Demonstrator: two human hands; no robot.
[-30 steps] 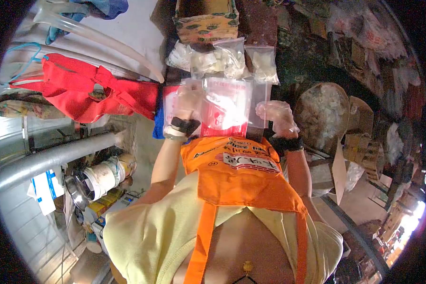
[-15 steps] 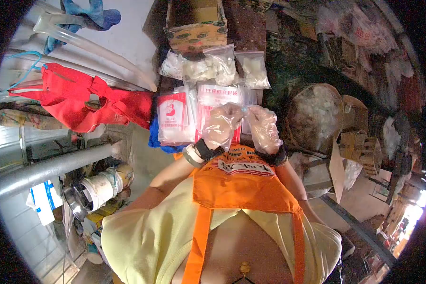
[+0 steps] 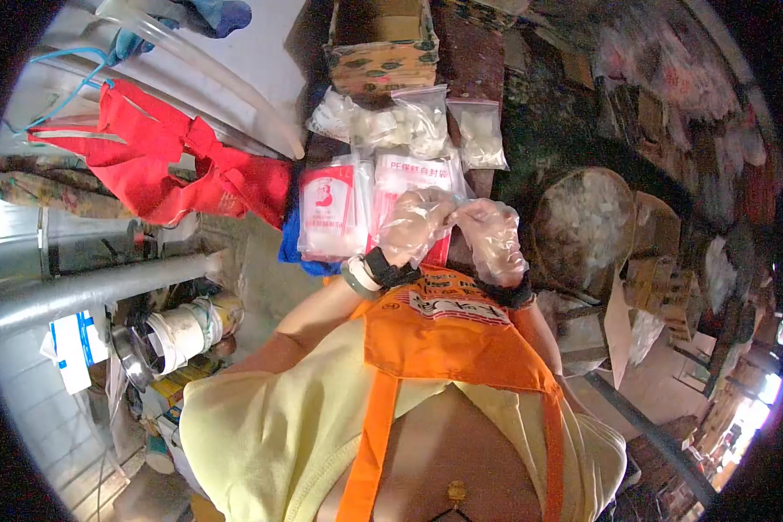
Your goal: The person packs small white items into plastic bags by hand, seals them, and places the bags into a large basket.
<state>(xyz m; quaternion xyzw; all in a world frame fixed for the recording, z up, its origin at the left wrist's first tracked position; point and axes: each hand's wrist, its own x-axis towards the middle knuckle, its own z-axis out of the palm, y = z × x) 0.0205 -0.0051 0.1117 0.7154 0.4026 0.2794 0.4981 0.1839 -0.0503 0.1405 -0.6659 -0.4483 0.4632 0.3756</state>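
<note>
My left hand [image 3: 416, 224] and my right hand [image 3: 491, 237], both in thin clear plastic gloves, meet at the fingertips in front of my chest. Fingers of both are closed in a pinch; what lies between them is too small and blurred to name. Below my left hand is a pack of clear zip bags [image 3: 409, 174] with red and white print. Another red and white printed pack [image 3: 329, 209] lies to its left. Farther out are zip bags with pale contents [image 3: 422, 117], and one more such filled bag [image 3: 479, 137] to the right.
A cardboard box [image 3: 383, 61] stands at the far end of the dark table. Red cloth [image 3: 174, 157] hangs on the left, with a blue cloth [image 3: 296, 235] beside the packs. On the right is a large round container [image 3: 583, 217] holding pale, plastic-looking material.
My view has shifted a little, so the table things sit slightly farther right. Both hands stay pinched together, and the bluish spot between the fingertips no longer shows.
</note>
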